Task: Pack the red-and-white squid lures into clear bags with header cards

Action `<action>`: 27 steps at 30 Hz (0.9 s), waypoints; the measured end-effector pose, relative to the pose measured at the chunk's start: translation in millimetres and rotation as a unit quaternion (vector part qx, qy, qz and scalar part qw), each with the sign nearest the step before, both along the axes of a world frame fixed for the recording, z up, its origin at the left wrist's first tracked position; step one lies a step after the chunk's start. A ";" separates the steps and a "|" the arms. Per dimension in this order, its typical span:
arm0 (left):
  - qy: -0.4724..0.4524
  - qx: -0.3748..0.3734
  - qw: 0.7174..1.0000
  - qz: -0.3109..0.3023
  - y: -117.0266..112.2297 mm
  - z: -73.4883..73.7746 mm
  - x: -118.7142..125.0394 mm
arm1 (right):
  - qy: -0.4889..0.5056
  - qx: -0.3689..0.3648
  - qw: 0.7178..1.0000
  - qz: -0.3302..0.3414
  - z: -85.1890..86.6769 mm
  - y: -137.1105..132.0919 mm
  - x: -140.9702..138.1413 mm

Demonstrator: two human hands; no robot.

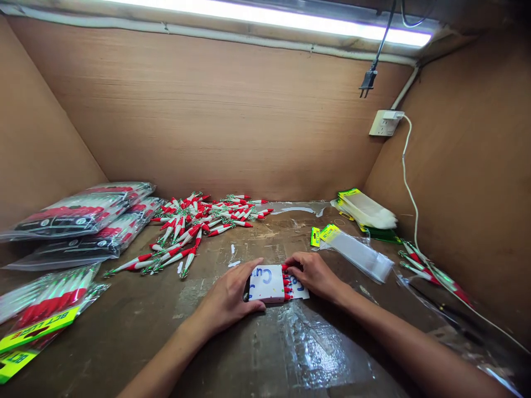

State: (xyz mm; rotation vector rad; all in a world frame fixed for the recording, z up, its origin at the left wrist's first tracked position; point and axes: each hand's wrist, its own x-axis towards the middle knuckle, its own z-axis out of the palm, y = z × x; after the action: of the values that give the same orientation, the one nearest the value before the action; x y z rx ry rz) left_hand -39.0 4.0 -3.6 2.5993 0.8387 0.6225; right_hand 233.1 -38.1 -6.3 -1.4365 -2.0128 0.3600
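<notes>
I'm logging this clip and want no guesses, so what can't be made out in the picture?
Head view:
Blue writing on the white card: partly covered by the left hand and right hand, unreadable.
Lures hidden by the card: only their ends show; count unclear.
Packed bags at left: cut off by the frame edge.
Print on the yellow labels: too small.

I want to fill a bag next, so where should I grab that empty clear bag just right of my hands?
Probably by its yellow header, the stiffer-looking end and the one nearest your right hand. Come from the left and pinch the header's edge. The bag lies flat and its clear body looks limp and slippery.
</notes>
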 end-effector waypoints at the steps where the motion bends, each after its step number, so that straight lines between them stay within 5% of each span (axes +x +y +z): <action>1: 0.004 0.003 1.000 -0.005 -0.1 0.0 0.2 | -0.016 0.014 1.000 0.001 -0.8 0.8 1.4; 13: 0.051 -0.007 0.998 0.021 -6.6 5.2 1.5 | -0.115 0.067 0.991 0.030 -4.4 4.4 9.5; 23: 0.071 -0.022 0.997 0.027 -10.6 7.7 2.3 | -0.061 0.055 0.994 0.070 -4.6 6.2 7.6; 25: 0.075 -0.022 0.997 0.023 -11.2 6.9 1.6 | -0.068 0.041 0.996 0.045 1.5 6.7 21.2; 27: 0.073 -0.019 0.997 0.019 -11.8 6.4 0.8 | -0.129 0.014 0.990 -0.056 9.2 5.2 41.4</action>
State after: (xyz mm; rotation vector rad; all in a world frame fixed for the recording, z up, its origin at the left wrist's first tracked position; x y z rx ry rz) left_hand -38.1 -7.8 2.8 2.6254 0.9363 0.4265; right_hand 274.4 -32.9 2.9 -1.6403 -2.1167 0.1005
